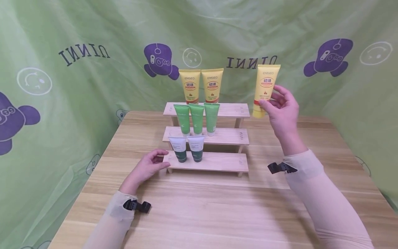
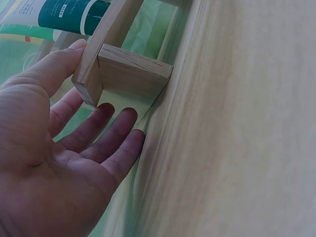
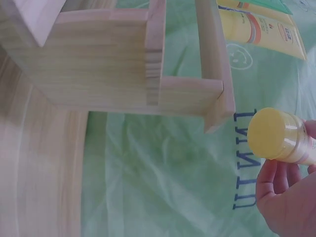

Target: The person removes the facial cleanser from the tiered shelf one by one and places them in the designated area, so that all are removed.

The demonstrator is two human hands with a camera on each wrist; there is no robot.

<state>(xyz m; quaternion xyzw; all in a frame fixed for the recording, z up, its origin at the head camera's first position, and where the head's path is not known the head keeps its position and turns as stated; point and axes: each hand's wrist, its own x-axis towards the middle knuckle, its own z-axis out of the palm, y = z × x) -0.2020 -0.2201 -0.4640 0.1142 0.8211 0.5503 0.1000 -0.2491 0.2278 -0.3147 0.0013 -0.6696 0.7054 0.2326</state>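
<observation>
My right hand holds a yellow squeeze tube upright by its lower part, thumb across the front, to the right of a three-tier wooden display stand. In the right wrist view its round yellow cap points down, clear of the stand. My left hand grips the left end of the lowest tier. Its thumb lies against the board while the other fingers spread loosely below. Two white-and-green tubes stand on that tier, close to the left hand.
Several green tubes stand on the middle tier, left of its centre. Two yellow tubes stand side by side on the top tier. The stand rests on a wood-grain table. Behind hangs a green printed cloth.
</observation>
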